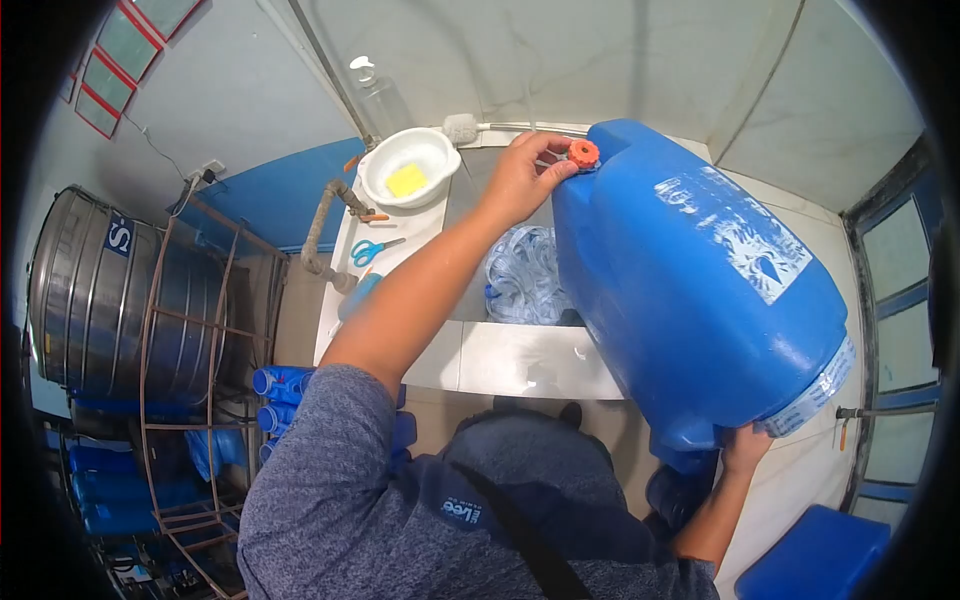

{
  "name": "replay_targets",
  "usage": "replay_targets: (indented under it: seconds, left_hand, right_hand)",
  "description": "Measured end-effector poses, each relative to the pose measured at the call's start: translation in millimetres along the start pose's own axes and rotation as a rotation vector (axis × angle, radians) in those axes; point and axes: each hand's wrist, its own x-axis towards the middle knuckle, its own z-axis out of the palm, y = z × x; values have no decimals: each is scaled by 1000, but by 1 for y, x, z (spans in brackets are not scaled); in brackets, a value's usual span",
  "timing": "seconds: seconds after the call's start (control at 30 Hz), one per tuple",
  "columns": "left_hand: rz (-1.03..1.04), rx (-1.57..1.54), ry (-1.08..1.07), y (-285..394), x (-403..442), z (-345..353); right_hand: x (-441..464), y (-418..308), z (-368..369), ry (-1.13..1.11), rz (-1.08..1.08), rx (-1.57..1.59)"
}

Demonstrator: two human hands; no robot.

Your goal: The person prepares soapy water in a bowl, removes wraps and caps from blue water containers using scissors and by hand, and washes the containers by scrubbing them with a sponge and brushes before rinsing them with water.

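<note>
A large blue water jug [690, 280] lies tilted over the right side of the sink, with a torn white label on its side. My left hand [525, 178] is closed with thumb and fingers around an orange ridged cap [583, 153] at the jug's far end. At the near right end, my right hand [747, 449] grips the jug from below, its fingers mostly hidden behind it. Close to that hand, a printed plastic seal [818, 393] wraps the wide lid. A heap of clear plastic film [528, 275] lies in the sink, partly behind the jug.
A white basin [440, 150] with a yellow sponge [406, 180] stands on the counter. Blue scissors [369, 251], a faucet pipe [318, 235], a pump bottle [378, 100] and a white brush [460, 128] are nearby. More blue jugs [280, 400] and a steel tank [90, 290] stand left.
</note>
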Motion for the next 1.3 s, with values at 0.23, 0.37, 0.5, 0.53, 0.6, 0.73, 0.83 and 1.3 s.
replay_targets:
  seconds: [0.23, 0.37, 0.5, 0.53, 0.6, 0.73, 0.83, 1.3]
  left_hand:
    - [593, 260, 68, -18, -5, -13]
    - [772, 387, 40, -14, -7, -21]
    - [439, 225, -90, -8, -10, -23]
    - [411, 178, -156, -12, -8, -25]
    - [377, 131, -215, -17, -6, -33]
    - [249, 397, -668, -25, -27, -67]
    - [185, 565, -755, -57, -56, -76]
    - [-883, 1176, -224, -165, 17, -254]
  right_hand:
    - [24, 49, -75, -331, -150, -360]
    - [47, 62, -83, -368, -333, -504]
    - [46, 27, -54, -316, 65, -149]
    - [56, 43, -62, -318, -19, -158]
    - [63, 33, -54, -328, -103, -169]
    - [66, 5, -32, -435, 117, 5]
    - [56, 3, -26, -338, 144, 110]
    - [41, 26, -102, -267, 63, -682]
